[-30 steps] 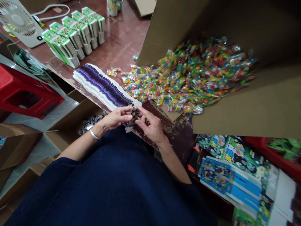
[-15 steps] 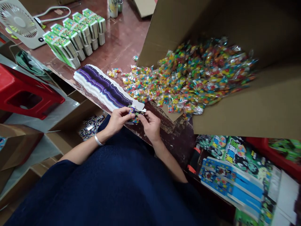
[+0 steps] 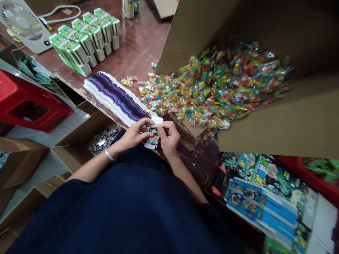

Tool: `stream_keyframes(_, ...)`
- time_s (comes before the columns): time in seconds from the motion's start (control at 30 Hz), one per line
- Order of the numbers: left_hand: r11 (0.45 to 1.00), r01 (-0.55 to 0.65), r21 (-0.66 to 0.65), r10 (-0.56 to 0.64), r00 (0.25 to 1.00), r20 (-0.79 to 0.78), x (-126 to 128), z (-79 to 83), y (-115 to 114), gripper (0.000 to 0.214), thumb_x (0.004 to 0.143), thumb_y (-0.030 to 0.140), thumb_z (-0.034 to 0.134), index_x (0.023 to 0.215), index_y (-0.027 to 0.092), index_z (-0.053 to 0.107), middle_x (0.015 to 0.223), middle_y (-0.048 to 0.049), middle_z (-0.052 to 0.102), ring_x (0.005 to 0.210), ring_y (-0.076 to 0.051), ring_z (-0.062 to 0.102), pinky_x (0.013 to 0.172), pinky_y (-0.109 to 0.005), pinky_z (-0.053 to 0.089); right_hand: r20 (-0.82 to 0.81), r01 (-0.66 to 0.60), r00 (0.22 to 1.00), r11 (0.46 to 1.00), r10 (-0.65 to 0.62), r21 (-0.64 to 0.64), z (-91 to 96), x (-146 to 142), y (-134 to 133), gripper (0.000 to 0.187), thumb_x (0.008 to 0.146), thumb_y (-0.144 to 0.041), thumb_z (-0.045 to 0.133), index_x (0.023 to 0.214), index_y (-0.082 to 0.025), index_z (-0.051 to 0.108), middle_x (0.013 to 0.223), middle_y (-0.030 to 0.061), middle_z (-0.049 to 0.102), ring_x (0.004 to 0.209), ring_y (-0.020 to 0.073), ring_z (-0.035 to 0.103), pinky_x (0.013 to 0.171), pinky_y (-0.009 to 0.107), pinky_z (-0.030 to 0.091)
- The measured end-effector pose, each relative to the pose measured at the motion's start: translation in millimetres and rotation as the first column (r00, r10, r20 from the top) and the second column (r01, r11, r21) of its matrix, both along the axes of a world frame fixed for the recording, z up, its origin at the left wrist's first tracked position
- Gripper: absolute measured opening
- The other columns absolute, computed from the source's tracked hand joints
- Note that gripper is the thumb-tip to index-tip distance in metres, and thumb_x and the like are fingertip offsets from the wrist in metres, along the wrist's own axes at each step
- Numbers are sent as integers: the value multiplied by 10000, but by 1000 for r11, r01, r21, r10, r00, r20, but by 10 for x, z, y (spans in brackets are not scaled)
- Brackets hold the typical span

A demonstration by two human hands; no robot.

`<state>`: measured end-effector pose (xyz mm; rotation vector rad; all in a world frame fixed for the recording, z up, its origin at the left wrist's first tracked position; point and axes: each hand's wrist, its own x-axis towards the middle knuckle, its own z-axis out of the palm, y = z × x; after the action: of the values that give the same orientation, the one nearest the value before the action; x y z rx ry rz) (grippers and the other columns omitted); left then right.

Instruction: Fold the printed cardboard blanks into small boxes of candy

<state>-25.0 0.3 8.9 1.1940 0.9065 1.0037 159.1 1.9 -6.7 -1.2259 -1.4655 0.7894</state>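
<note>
1. The left hand [image 3: 134,135] pinches the left side of a small purple printed carton [image 3: 153,138] between thumb and fingers, probably to steady it.
2. The right hand [image 3: 170,138] has its thumb and bent forefinger closed on the carton's upper right edge, beside a raised white flap [image 3: 157,120]; this grip seems to suit folding or guiding card. The carton sits between both hands, over the near edge of the table [image 3: 140,38]; whether anything is inside cannot be told.
3. A long overlapping row of purple-and-white carton blanks [image 3: 116,97] lies just beyond the left hand, fanned perhaps so that single pieces come away easily.
4. A large cardboard box [image 3: 246,137] rests on its side, its mouth toward the hands; clear candy packets [image 3: 185,93] of many colours spill from it onto the table, presumably for easy reach.
5. Below the table edge, an open brown carton [image 3: 66,158] holds a loose heap of small dark printed packs [image 3: 104,139], near the left forearm.
6. At right, a red bin [image 3: 293,164] contains green packs [image 3: 321,167].
</note>
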Motion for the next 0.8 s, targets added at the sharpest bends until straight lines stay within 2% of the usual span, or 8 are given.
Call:
stream_keyframes(0.13, 997, -54, -53, 57, 996, 63, 34, -9, -22, 396, 833, 276, 843, 1128, 225, 584, 1109, -30, 636, 668, -76, 657, 575, -188, 562, -109, -58, 993, 998, 53, -38, 65, -16, 46, 221, 946, -462, 725, 888, -254, 676, 1106, 62, 732, 1023, 223, 724, 939, 387, 582)
stream_keyframes(0.2, 992, -104, -68, 109, 991, 81, 50, -15, -32, 451, 805, 283, 874, 1112, 236, 548, 1069, -12, 623, 658, -73, 657, 593, -192, 575, -221, -70, 974, 994, 51, -79, 98, -30, 68, 234, 917, -457, 765, 951, -266, 636, 1043, 38, 736, 960, 202, 730, 911, 369, 589)
stream_keyframes(0.3, 993, -97, -72, 103, 991, 86, 44, -6, -43, 489, 789, 280, 888, 1115, 240, 525, 1036, -4, 624, 644, -62, 639, 614, -191, 582, -324, -143, 939, 987, 113, -70, 159, -30, 103, 304, 863, -478, 822, 952, -274, 614, 905, -2, 709, 867, 182, 706, 861, 341, 588)
stream_keyframes(0.4, 995, -91, -48, 94, 994, 60, 17, 17, -52, 456, 803, 243, 863, 1117, 233, 532, 1043, -8, 632, 680, -66, 648, 654, -195, 598, -296, -256, 931, 961, 215, -109, 245, 10, 146, 316, 855, -504, 822, 828, -252, 634, 867, 4, 694, 848, 178, 678, 836, 331, 575)
stream_keyframes(0.5, 995, -100, -17, 100, 995, 13, -6, 36, -61, 432, 813, 208, 841, 1128, 228, 547, 1080, -15, 643, 723, -73, 664, 700, -207, 619, -249, -276, 945, 927, 213, -253, 324, 72, 204, 315, 798, -494, 865, 839, -243, 680, 864, 5, 713, 822, 180, 671, 794, 331, 572)
stream_keyframes(0.57, 996, -90, 2, 90, 996, -13, -9, 44, -71, 435, 813, 190, 833, 1149, 228, 559, 1087, -15, 653, 729, -74, 662, 709, -211, 626, -247, -271, 948, 917, 201, -294, 350, 113, 251, 310, 767, -483, 885, 814, -236, 704, 824, 0, 716, 782, 174, 657, 756, 322, 558)
stream_keyframes(0.7, 997, -74, 10, 74, 997, -15, 8, 59, -98, 484, 817, 167, 825, 1236, 239, 596, 1072, -7, 653, 705, -63, 666, 704, -200, 622, -253, -275, 945, 919, 205, -283, 363, 163, 317, 316, 782, -478, 875, 717, -220, 704, 750, -9, 699, 711, 151, 618, 719, 307, 523)
stream_keyframes(0.8, 996, -87, 18, 87, 996, -13, 18, 69, -106, 541, 838, 173, 815, 1335, 255, 616, 1047, -8, 661, 694, -68, 665, 683, -198, 615, -200, -265, 954, 940, 223, -215, 372, 166, 294, 310, 831, -474, 847, 718, -225, 700, 806, 3, 716, 765, 163, 649, 756, 318, 535)
